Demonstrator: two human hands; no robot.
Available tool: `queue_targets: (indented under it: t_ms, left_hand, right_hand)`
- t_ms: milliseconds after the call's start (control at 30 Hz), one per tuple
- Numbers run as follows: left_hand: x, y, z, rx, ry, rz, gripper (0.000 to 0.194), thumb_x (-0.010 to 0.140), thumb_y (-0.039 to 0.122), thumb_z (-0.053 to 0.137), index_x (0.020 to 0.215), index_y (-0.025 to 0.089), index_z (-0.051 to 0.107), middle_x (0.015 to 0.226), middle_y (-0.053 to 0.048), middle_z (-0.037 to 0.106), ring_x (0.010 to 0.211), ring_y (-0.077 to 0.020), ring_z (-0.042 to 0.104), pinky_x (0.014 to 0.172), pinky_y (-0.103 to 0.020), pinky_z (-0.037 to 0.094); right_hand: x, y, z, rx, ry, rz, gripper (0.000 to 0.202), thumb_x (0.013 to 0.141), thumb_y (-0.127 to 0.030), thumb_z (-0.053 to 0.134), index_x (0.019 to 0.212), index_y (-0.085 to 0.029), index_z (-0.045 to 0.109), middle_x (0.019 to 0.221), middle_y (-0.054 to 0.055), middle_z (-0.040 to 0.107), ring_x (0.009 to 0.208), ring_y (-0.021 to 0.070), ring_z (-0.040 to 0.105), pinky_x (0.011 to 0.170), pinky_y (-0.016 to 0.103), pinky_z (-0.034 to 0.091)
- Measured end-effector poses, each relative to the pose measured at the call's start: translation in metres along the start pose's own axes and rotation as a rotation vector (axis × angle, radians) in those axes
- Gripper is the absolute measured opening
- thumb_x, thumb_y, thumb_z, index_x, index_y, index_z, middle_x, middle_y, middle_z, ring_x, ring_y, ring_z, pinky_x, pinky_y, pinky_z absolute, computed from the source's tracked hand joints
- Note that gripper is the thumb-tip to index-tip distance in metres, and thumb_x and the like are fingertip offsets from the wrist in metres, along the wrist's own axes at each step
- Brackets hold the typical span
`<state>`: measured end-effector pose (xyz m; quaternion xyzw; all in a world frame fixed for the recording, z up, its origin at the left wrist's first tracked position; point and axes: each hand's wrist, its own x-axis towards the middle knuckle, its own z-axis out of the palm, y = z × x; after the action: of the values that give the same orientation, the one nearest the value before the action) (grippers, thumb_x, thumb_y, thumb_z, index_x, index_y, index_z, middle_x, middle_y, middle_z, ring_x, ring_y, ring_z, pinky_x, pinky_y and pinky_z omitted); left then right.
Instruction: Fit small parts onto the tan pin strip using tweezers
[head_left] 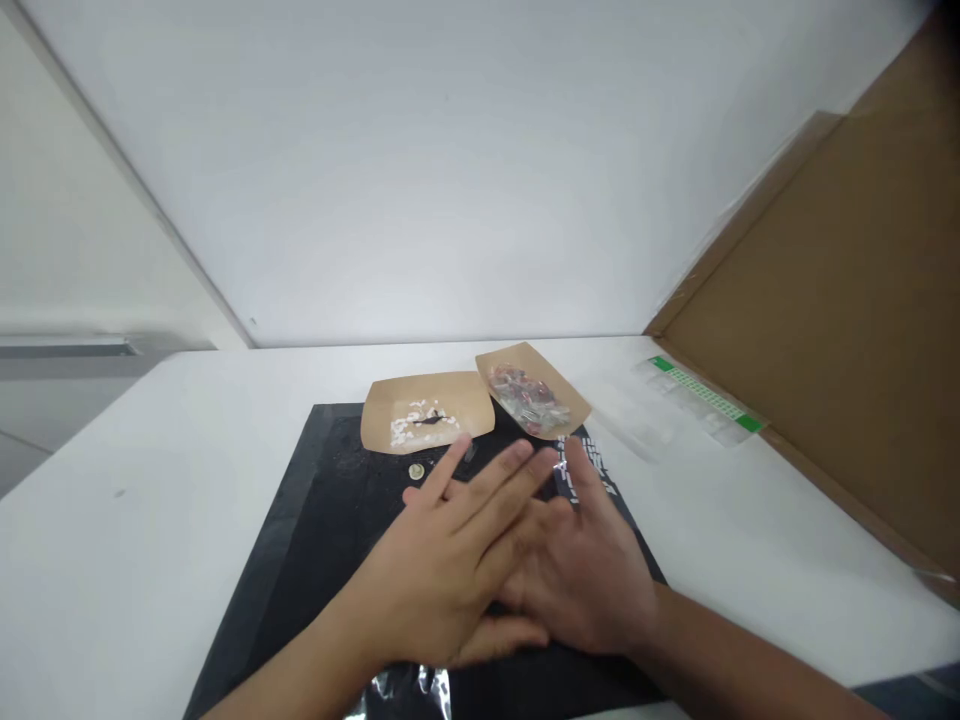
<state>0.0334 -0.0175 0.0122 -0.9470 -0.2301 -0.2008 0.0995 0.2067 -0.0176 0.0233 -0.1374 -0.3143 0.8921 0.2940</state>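
Observation:
My left hand (pixel 450 560) lies across my right hand (pixel 585 565), palm against palm or fingers, above a black plastic sheet (pixel 322 530). The left fingers are stretched out and apart. Behind them the right palm faces up, partly covered, its thumb raised. Neither hand shows an object in it; the space between the palms is hidden. Just beyond the fingertips sits a small round pale piece (pixel 416 471) on the sheet. Farther back, a brown paper tray (pixel 377 412) holds white bits and a dark piece, and a second tray (pixel 574 400) holds clear plastic-wrapped reddish items.
A clear plastic bag with a green strip (pixel 709 393) lies on the white table (pixel 97 560) at the right. Beside it stands a brown cardboard panel (pixel 847 350). A white wall (pixel 442 180) rises behind the table.

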Motion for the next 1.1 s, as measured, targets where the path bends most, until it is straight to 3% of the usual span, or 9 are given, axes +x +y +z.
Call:
queue_targets:
  t_ms: [233, 400, 500, 600, 667, 733, 800, 900, 1100]
  left_hand:
    - [-0.016, -0.029, -0.003, 0.14, 0.054, -0.252, 0.075, 0.1, 0.052, 0.05, 0.156, 0.004, 0.034, 0.16, -0.02, 0.038, 0.149, -0.036, 0.036, 0.125, -0.059, 0.017]
    - [-0.041, -0.057, 0.01, 0.153, 0.249, -0.353, 0.054, 0.099, 0.007, 0.048, 0.152, 0.015, 0.043, 0.131, -0.012, 0.07, 0.124, -0.0272, 0.064, 0.114, -0.055, 0.043]
    - [-0.046, -0.061, 0.016, 0.096, 0.282, -0.453, 0.073, 0.095, -0.005, 0.036, 0.163, 0.014, 0.017, 0.146, -0.019, 0.057, 0.14, -0.0303, 0.049, 0.108, -0.054, 0.049]
    - [-0.042, -0.057, 0.016, 0.078, 0.222, -0.419, 0.074, 0.096, -0.003, 0.038, 0.163, 0.018, 0.016, 0.167, -0.023, 0.017, 0.153, -0.039, 0.025, 0.112, -0.063, 0.042]
    - [-0.038, -0.053, 0.014, 0.088, 0.21, -0.344, 0.068, 0.096, 0.0, 0.045, 0.159, 0.023, 0.032, 0.167, -0.019, 0.024, 0.153, -0.0396, 0.026, 0.113, -0.065, 0.041]
    - [-0.036, -0.05, 0.011, 0.077, 0.218, -0.281, 0.061, 0.094, 0.003, 0.055, 0.151, 0.022, 0.045, 0.151, -0.014, 0.054, 0.147, -0.0353, 0.04, 0.117, -0.065, 0.036]
    - [-0.037, -0.049, 0.01, 0.06, 0.308, -0.267, 0.058, 0.094, 0.003, 0.058, 0.149, 0.019, 0.047, 0.123, -0.008, 0.074, 0.131, -0.0284, 0.059, 0.121, -0.065, 0.03]
    - [-0.043, -0.051, 0.014, -0.004, 0.399, -0.299, 0.065, 0.095, -0.003, 0.05, 0.156, 0.015, 0.036, 0.116, -0.008, 0.077, 0.117, -0.0229, 0.069, 0.123, -0.065, 0.027]
    - [-0.049, -0.053, 0.024, -0.034, 0.307, -0.389, 0.072, 0.098, -0.001, 0.04, 0.163, 0.011, 0.011, 0.117, -0.01, 0.076, 0.128, -0.0264, 0.063, 0.116, -0.054, 0.044]
  right_hand:
    - [-0.015, -0.037, -0.007, -0.275, 0.123, -0.159, 0.106, 0.076, -0.096, 0.011, 0.156, -0.028, 0.03, 0.157, 0.011, 0.046, 0.146, 0.0359, 0.041, 0.118, 0.059, 0.032]
    - [-0.03, -0.063, -0.021, -0.738, 0.39, -0.521, 0.087, 0.084, -0.087, 0.005, 0.16, -0.045, 0.006, 0.166, -0.006, 0.031, 0.151, 0.0304, 0.034, 0.117, 0.058, 0.037]
    - [-0.033, -0.071, -0.026, -0.891, 0.51, -0.554, 0.089, 0.085, -0.084, 0.001, 0.162, -0.038, 0.002, 0.166, -0.001, 0.033, 0.15, 0.0303, 0.037, 0.116, 0.056, 0.039]
    - [-0.034, -0.073, -0.032, -1.062, 0.525, -0.536, 0.092, 0.087, -0.079, -0.007, 0.163, -0.029, 0.006, 0.164, 0.004, 0.036, 0.15, 0.0287, 0.038, 0.117, 0.053, 0.04]
    - [-0.034, -0.07, -0.04, -1.253, 0.499, -0.552, 0.085, 0.094, -0.075, 0.003, 0.163, -0.026, 0.002, 0.165, 0.005, 0.034, 0.152, 0.0279, 0.034, 0.121, 0.053, 0.034]
    - [-0.032, -0.066, -0.05, -1.508, 0.597, -0.542, 0.086, 0.098, -0.066, 0.032, 0.162, -0.026, -0.009, 0.166, 0.007, 0.032, 0.154, 0.0295, 0.027, 0.125, 0.058, 0.022]
    - [-0.029, -0.063, -0.063, -1.777, 0.75, -0.482, 0.094, 0.098, -0.053, 0.049, 0.161, -0.024, -0.013, 0.156, 0.011, 0.049, 0.153, 0.0334, 0.029, 0.124, 0.068, 0.001]
    - [-0.022, -0.062, -0.081, -1.99, 0.861, -0.427, 0.087, 0.099, -0.041, 0.052, 0.163, -0.021, -0.004, 0.132, 0.01, 0.07, 0.145, 0.0345, 0.045, 0.119, 0.07, -0.017]
    - [-0.021, -0.068, -0.095, -1.927, 0.999, -0.417, 0.083, 0.101, -0.041, 0.048, 0.162, -0.016, -0.001, 0.109, 0.008, 0.079, 0.143, 0.0329, 0.048, 0.119, 0.071, -0.014]
